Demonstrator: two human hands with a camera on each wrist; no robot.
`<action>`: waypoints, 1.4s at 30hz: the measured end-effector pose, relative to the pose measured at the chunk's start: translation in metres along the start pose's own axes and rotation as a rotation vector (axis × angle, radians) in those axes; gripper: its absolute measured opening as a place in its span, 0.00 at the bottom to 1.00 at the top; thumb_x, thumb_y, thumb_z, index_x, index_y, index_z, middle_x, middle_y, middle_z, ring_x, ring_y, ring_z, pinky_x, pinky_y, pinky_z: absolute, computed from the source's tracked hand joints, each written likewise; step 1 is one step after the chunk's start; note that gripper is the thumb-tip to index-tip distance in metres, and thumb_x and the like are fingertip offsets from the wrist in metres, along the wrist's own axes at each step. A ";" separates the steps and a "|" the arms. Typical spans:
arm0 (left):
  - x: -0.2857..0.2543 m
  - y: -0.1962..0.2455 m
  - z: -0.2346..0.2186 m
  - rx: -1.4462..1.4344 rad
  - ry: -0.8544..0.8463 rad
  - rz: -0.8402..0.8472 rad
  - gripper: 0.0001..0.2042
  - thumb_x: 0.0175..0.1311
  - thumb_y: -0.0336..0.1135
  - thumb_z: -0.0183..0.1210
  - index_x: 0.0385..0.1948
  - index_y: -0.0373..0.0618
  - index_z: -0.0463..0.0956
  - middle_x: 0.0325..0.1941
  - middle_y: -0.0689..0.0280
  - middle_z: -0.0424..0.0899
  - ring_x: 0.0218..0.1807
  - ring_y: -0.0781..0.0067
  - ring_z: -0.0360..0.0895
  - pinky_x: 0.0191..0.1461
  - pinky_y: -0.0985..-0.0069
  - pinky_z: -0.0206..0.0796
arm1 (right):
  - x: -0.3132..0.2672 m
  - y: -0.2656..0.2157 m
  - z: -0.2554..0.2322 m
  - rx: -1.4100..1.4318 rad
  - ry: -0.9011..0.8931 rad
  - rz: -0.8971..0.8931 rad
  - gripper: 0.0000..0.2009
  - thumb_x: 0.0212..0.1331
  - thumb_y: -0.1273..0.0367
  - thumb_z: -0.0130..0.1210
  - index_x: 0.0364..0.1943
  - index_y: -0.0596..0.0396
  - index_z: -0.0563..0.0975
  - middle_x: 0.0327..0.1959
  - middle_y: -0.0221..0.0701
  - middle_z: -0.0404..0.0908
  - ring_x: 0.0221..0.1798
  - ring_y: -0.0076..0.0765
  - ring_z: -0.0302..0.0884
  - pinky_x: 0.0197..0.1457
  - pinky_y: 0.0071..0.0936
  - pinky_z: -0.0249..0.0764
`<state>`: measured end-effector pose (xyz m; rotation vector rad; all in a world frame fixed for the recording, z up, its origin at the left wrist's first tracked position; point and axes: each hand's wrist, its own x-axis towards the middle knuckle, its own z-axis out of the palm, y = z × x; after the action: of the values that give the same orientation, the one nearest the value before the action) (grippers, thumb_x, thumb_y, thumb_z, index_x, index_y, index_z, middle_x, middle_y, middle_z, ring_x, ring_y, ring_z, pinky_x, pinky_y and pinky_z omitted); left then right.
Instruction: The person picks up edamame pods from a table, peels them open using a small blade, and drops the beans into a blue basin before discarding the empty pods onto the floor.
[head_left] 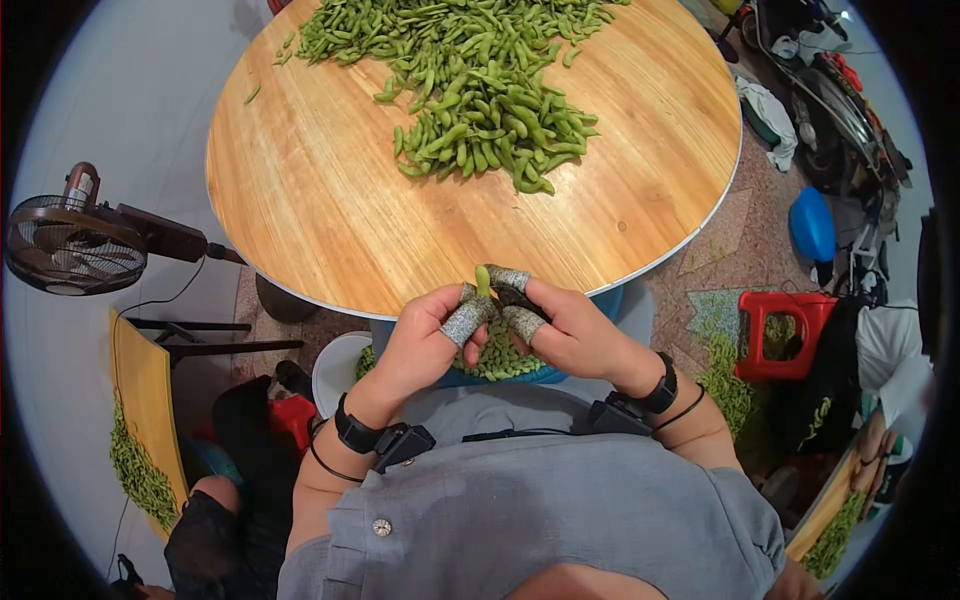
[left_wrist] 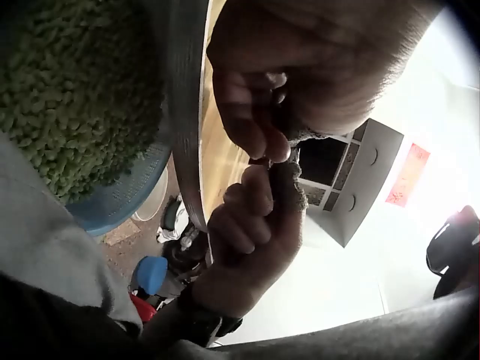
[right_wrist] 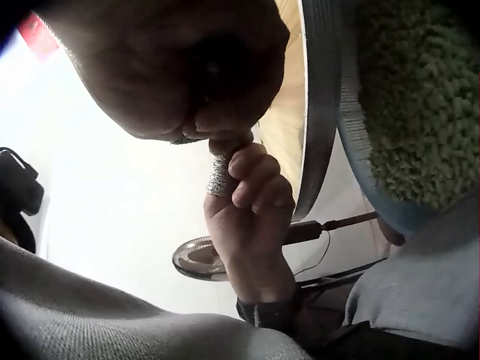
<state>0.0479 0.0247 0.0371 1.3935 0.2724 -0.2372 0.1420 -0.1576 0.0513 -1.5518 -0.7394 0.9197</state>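
Observation:
At the near edge of the round table, my left hand (head_left: 425, 335) pinches a green edamame pod (head_left: 483, 278) that stands upright between the fingertips. My right hand (head_left: 575, 335) meets it from the other side, its fingers curled and pinching at the same pod. Grey speckled tape wraps both thumbs and the right index finger. Below the hands, shelled green beans (head_left: 505, 360) fill a blue basket (left_wrist: 112, 214). In the right wrist view, the left hand's fingers (right_wrist: 259, 176) are curled in against the right hand, which is dark there and hides the pod.
A large heap of edamame pods (head_left: 490, 100) covers the far middle of the wooden table (head_left: 300, 170). A white bucket (head_left: 335, 370) stands left of the basket. Left is a fan (head_left: 80, 245); right are a red stool (head_left: 785, 335), pods on the floor (head_left: 728, 385) and a motorbike (head_left: 840, 110).

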 end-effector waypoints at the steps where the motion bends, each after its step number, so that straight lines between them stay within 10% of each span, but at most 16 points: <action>1: 0.001 -0.001 0.001 0.044 0.018 -0.004 0.04 0.61 0.23 0.49 0.35 0.39 0.72 0.26 0.65 0.77 0.24 0.75 0.75 0.29 0.79 0.68 | 0.000 0.002 -0.001 0.004 0.003 0.002 0.24 0.53 0.74 0.42 0.58 0.60 0.66 0.36 0.40 0.79 0.36 0.37 0.78 0.42 0.29 0.73; 3: 0.003 -0.006 0.004 0.353 0.086 0.184 0.04 0.62 0.27 0.51 0.35 0.38 0.72 0.24 0.66 0.77 0.23 0.78 0.74 0.28 0.80 0.67 | 0.000 0.010 -0.001 -0.081 0.011 -0.092 0.24 0.58 0.76 0.39 0.62 0.57 0.63 0.32 0.26 0.73 0.30 0.20 0.69 0.35 0.20 0.69; 7: 0.012 -0.020 0.007 1.132 0.330 0.777 0.06 0.62 0.30 0.54 0.34 0.37 0.71 0.21 0.66 0.75 0.20 0.79 0.72 0.27 0.79 0.67 | 0.006 0.022 0.005 -0.093 0.045 -0.046 0.23 0.60 0.76 0.38 0.62 0.54 0.64 0.29 0.24 0.71 0.27 0.17 0.66 0.30 0.18 0.65; 11: 0.012 -0.014 0.002 1.088 0.281 0.741 0.06 0.64 0.32 0.53 0.35 0.38 0.71 0.20 0.67 0.74 0.18 0.79 0.71 0.25 0.79 0.66 | 0.008 0.020 0.000 0.485 -0.068 0.189 0.22 0.62 0.74 0.37 0.62 0.47 0.63 0.23 0.21 0.65 0.19 0.14 0.58 0.20 0.15 0.56; 13: 0.003 -0.004 -0.001 0.057 -0.016 0.005 0.06 0.65 0.32 0.52 0.35 0.39 0.72 0.20 0.67 0.74 0.18 0.79 0.71 0.23 0.80 0.66 | 0.004 0.015 -0.006 0.764 -0.170 0.310 0.22 0.61 0.74 0.38 0.61 0.44 0.64 0.23 0.21 0.65 0.17 0.14 0.55 0.18 0.15 0.53; 17: 0.004 -0.008 -0.008 -0.305 -0.208 -0.091 0.06 0.67 0.33 0.53 0.34 0.40 0.74 0.23 0.71 0.76 0.20 0.84 0.72 0.23 0.84 0.64 | -0.001 0.009 -0.010 0.914 -0.300 0.382 0.22 0.63 0.74 0.35 0.61 0.39 0.62 0.21 0.18 0.61 0.17 0.10 0.50 0.17 0.12 0.47; 21: 0.008 -0.014 0.006 0.087 0.048 0.035 0.09 0.62 0.33 0.57 0.36 0.37 0.72 0.21 0.64 0.75 0.19 0.74 0.72 0.25 0.78 0.68 | -0.002 0.005 -0.001 0.704 -0.174 0.367 0.21 0.63 0.74 0.37 0.61 0.41 0.63 0.21 0.18 0.62 0.17 0.12 0.52 0.18 0.13 0.50; 23: 0.008 -0.018 0.001 0.924 0.217 0.514 0.10 0.57 0.31 0.59 0.36 0.37 0.71 0.25 0.56 0.76 0.24 0.61 0.75 0.29 0.70 0.69 | 0.001 0.009 0.001 0.632 -0.153 0.328 0.22 0.63 0.74 0.37 0.61 0.42 0.63 0.22 0.20 0.63 0.17 0.13 0.53 0.18 0.14 0.52; 25: 0.008 -0.020 0.000 0.992 0.230 0.584 0.09 0.55 0.29 0.58 0.36 0.37 0.71 0.27 0.54 0.75 0.27 0.56 0.75 0.31 0.68 0.68 | 0.006 0.022 0.006 0.558 -0.129 0.285 0.22 0.62 0.74 0.37 0.61 0.43 0.63 0.24 0.21 0.64 0.17 0.14 0.55 0.18 0.15 0.53; 27: 0.007 -0.020 0.001 1.059 0.238 0.653 0.09 0.53 0.28 0.57 0.35 0.37 0.70 0.29 0.51 0.74 0.30 0.51 0.75 0.33 0.66 0.67 | 0.013 0.047 0.016 -0.080 0.110 -0.291 0.23 0.65 0.73 0.35 0.65 0.41 0.60 0.21 0.17 0.60 0.17 0.13 0.51 0.18 0.14 0.50; 30: 0.007 -0.021 0.003 0.994 0.258 0.637 0.09 0.53 0.27 0.56 0.35 0.38 0.70 0.30 0.50 0.73 0.33 0.47 0.74 0.34 0.65 0.66 | 0.020 0.059 0.022 -0.338 0.278 -0.546 0.23 0.64 0.73 0.36 0.65 0.44 0.60 0.20 0.18 0.61 0.16 0.14 0.53 0.18 0.15 0.53; 31: 0.008 -0.023 0.005 0.920 0.289 0.640 0.07 0.57 0.28 0.54 0.35 0.39 0.69 0.28 0.53 0.73 0.29 0.52 0.74 0.31 0.67 0.65 | 0.015 0.045 0.022 -0.337 0.279 -0.544 0.23 0.64 0.73 0.36 0.65 0.44 0.60 0.20 0.18 0.61 0.16 0.14 0.53 0.18 0.15 0.53; 33: 0.006 -0.031 0.003 0.843 0.319 0.642 0.06 0.60 0.30 0.53 0.35 0.39 0.69 0.25 0.56 0.73 0.26 0.56 0.74 0.27 0.69 0.64 | -0.003 0.012 0.020 0.599 -0.046 0.199 0.23 0.64 0.74 0.37 0.64 0.46 0.61 0.20 0.20 0.65 0.16 0.14 0.56 0.18 0.14 0.56; 35: 0.000 -0.048 -0.004 -0.676 -0.086 0.020 0.03 0.61 0.26 0.50 0.34 0.40 0.66 0.22 0.66 0.70 0.21 0.70 0.71 0.23 0.75 0.61 | -0.006 0.017 0.017 0.690 -0.096 0.239 0.22 0.64 0.72 0.38 0.63 0.46 0.62 0.21 0.21 0.66 0.17 0.15 0.58 0.18 0.15 0.56; 39: -0.008 -0.038 -0.005 -0.717 -0.158 -0.083 0.04 0.65 0.27 0.45 0.36 0.41 0.68 0.21 0.72 0.68 0.20 0.79 0.67 0.22 0.80 0.57 | -0.012 0.029 0.003 0.398 -0.157 0.234 0.18 0.65 0.70 0.41 0.60 0.46 0.64 0.24 0.22 0.69 0.19 0.15 0.59 0.19 0.15 0.57; 42: -0.008 -0.039 -0.003 0.472 -0.118 0.190 0.09 0.66 0.30 0.44 0.42 0.42 0.72 0.22 0.71 0.72 0.19 0.80 0.68 0.22 0.82 0.59 | -0.011 0.039 0.012 0.066 0.096 0.085 0.17 0.60 0.66 0.54 0.53 0.52 0.71 0.26 0.24 0.73 0.24 0.18 0.67 0.26 0.18 0.66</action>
<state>0.0272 0.0216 0.0031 1.8522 -0.0201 -0.2333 0.1254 -0.1678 0.0136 -1.5678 -0.5733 0.9161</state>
